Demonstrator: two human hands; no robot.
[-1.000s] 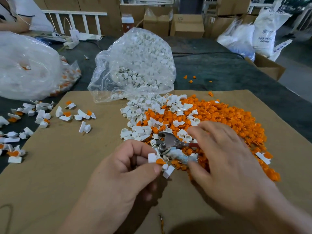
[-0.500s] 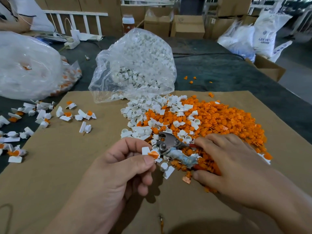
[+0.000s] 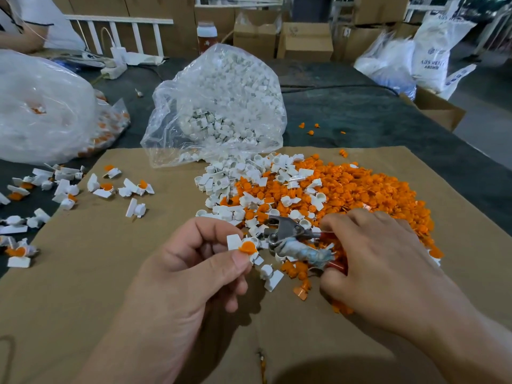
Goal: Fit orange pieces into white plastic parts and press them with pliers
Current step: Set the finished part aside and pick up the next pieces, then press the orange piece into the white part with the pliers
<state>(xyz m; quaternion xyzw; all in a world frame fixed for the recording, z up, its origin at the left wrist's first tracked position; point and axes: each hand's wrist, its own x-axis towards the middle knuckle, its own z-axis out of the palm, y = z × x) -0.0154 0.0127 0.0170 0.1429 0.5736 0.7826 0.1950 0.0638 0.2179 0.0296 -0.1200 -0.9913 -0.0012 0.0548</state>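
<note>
My left hand (image 3: 194, 270) pinches a white plastic part (image 3: 234, 241) with an orange piece (image 3: 247, 247) seated in it, thumb below and fingers above. Just right of it lie the pliers (image 3: 288, 236), metal jaws pointing left, one handle wrapped in pale cloth. My right hand (image 3: 388, 267) curls round the pliers' handles on top of the pile. A heap of orange pieces (image 3: 360, 195) mixed with loose white parts (image 3: 230, 184) covers the brown cardboard sheet (image 3: 83, 286) beyond both hands.
An open clear bag of white parts (image 3: 221, 106) stands behind the heap. Fitted white-and-orange parts (image 3: 105, 187) lie scattered at left, beside a large filled bag (image 3: 41, 106). Cardboard boxes (image 3: 304, 40) and white sacks (image 3: 432, 51) line the back. Another person's sleeve (image 3: 41, 23) shows at far left.
My right hand has dropped from above the pile onto the pliers' handles and closed on them. My left hand has drawn the fitted part slightly left and up.
</note>
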